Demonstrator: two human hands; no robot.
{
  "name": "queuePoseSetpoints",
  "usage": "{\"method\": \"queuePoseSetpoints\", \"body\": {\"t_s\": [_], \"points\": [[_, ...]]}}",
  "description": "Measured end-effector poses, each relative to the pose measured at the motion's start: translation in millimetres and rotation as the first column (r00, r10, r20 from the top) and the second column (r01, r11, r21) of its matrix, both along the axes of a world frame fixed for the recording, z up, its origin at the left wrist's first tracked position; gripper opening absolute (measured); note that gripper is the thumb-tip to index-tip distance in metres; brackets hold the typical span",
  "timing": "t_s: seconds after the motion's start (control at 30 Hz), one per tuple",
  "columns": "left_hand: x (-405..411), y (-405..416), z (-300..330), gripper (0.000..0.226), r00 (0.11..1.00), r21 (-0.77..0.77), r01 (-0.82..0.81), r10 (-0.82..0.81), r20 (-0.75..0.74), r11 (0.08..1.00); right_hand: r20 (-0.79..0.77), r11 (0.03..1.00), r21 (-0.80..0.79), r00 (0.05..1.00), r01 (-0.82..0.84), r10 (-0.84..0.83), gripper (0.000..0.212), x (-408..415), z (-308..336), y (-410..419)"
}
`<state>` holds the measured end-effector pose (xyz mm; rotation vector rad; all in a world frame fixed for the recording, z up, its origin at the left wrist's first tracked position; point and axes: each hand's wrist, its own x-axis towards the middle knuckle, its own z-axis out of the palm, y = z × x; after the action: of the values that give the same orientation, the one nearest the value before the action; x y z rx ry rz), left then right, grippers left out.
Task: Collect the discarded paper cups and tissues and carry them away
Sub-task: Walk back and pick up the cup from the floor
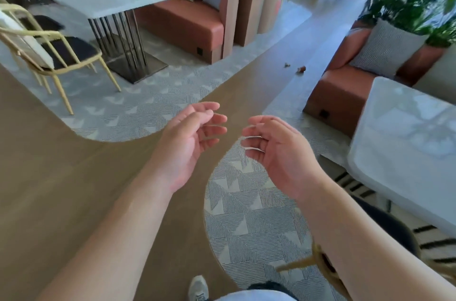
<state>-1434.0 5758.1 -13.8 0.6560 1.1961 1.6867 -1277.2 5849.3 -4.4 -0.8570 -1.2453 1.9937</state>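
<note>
Wide wooden walkway point(74, 189) between marble tables point(407, 152), then left hand point(190, 137) and right hand point(274, 147), loosely cupped and empty, then small blurred litter point(301, 69) far ahead on the floor, possibly cups, easily overlooked or dropped.

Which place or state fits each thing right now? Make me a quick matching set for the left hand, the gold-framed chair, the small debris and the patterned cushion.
Things:
1. left hand
2. gold-framed chair
3. small debris
4. patterned cushion

Places or states:
A. lying on the wooden floor strip, far ahead
B. propped on the terracotta bench at right
C. open and empty, palm turned inward
D. beside the marble table at upper left

Pairs: 1-C, 2-D, 3-A, 4-B
</note>
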Motion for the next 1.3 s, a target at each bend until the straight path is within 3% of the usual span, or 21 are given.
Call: {"method": "queuePoseSetpoints", "body": {"t_s": [0.37, 0.6, 0.9, 1.3], "points": [[-58.4, 143.2, -11.5, 0.024, 0.989, 0.006, 0.142, -0.142, -0.041, 0.99, -0.021, 0.99, -0.04, 0.99, 0.137, -0.138, 0.021, -40.9, -23.9, 122.4], [-84.5, 283.3, -24.4, 0.025, 0.983, -0.006, 0.177, -0.177, 0.042, 0.984, -0.04, 0.984, -0.087, 0.986, 0.159, -0.163, 0.018, -73.2, -47.2, 268.8], [-79.0, 499.3, -1.2, 0.019, 0.98, -0.093, 0.196, -0.199, -0.019, 0.976, -0.061, 0.964, -0.122, 0.967, 0.238, -0.246, 0.019, -62.5, -34.9, 471.7], [-88.4, 662.4, -6.4, 0.017, 0.97, -0.114, 0.238, -0.241, -0.015, 0.965, -0.053, 0.95, -0.096, 0.952, 0.296, -0.302, 0.021, -60.4, -34.4, 623.6]]}}
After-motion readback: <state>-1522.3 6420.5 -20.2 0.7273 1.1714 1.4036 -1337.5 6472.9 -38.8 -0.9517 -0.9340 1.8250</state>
